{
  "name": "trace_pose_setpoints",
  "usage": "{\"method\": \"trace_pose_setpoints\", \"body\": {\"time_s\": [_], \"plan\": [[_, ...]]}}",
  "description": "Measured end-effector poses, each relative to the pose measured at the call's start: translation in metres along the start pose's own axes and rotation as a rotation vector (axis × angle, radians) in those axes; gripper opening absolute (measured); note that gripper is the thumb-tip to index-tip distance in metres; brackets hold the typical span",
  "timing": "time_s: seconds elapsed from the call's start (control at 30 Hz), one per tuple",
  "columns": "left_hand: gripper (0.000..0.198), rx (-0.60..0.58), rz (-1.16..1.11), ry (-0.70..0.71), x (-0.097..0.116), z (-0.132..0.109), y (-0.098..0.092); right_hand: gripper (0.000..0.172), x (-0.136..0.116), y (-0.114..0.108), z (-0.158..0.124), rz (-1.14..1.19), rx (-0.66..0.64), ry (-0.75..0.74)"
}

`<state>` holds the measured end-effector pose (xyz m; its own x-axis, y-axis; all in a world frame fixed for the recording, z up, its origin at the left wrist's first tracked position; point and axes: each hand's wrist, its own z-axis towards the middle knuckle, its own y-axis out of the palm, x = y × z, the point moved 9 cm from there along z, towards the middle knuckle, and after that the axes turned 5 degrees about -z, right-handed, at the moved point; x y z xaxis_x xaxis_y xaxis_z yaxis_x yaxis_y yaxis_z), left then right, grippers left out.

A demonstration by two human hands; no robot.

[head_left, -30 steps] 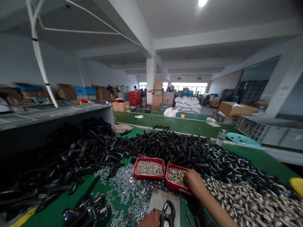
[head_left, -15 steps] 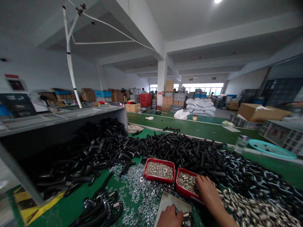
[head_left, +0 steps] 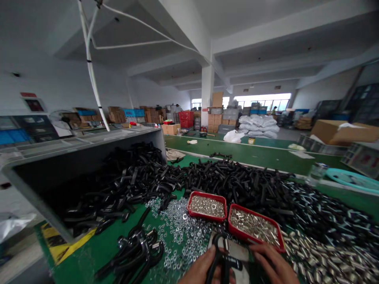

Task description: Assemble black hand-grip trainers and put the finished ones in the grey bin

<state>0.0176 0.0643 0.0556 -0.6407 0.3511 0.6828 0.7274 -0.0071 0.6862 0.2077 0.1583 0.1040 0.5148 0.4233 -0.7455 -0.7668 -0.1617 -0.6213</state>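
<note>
My left hand (head_left: 199, 269) is closed around a black hand-grip piece (head_left: 219, 258) with a looped top, low in the middle of the view, over a pale metal plate (head_left: 241, 252). Just right of it, my right hand (head_left: 274, 263) has its fingers curled together by the front rim of a red tray (head_left: 281, 238) of small metal pins. Whatever is between those fingertips is too small to make out. Beside that tray, another red tray (head_left: 189, 205) holds tiny metal parts. Loose washers (head_left: 185, 232) lie to the left of the plate.
Several black grips with springs (head_left: 139, 252) lie at the left front. A grey crate (head_left: 71, 232) on its side spills black handles (head_left: 237, 181) across the green table. Metal barrels (head_left: 322, 256) and dark pieces with bright pins (head_left: 334, 213) cover the right. A clear jar (head_left: 316, 174) stands behind.
My right hand has come out of the pin tray towards my left hand. The black hand-grip piece is now raised and in plain view. The camera view has shifted slightly.
</note>
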Motion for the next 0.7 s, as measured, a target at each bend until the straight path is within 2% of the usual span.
{"method": "trace_pose_setpoints", "body": {"time_s": [0.1,0.17,0.27,0.43,0.7], "plan": [[0.069,-0.005,-0.005,-0.015,-0.002,-0.010,0.012,0.028,-0.021,-0.006,-0.013,0.090,0.016,0.145],[0.057,-0.009,0.024,0.008,0.002,-0.016,0.018,0.026,-0.036,-0.009,-0.016,0.152,0.037,0.186],[0.048,-0.003,0.017,0.009,0.006,-0.021,0.019,0.026,-0.048,0.001,-0.018,0.225,0.002,0.219],[0.057,0.031,-0.012,-0.079,0.001,-0.025,0.018,0.026,-0.055,0.016,-0.027,0.265,-0.015,0.204],[0.058,-0.084,-0.058,-0.150,-0.003,-0.025,0.041,0.026,-0.065,0.012,-0.026,0.202,0.047,0.132]]}}
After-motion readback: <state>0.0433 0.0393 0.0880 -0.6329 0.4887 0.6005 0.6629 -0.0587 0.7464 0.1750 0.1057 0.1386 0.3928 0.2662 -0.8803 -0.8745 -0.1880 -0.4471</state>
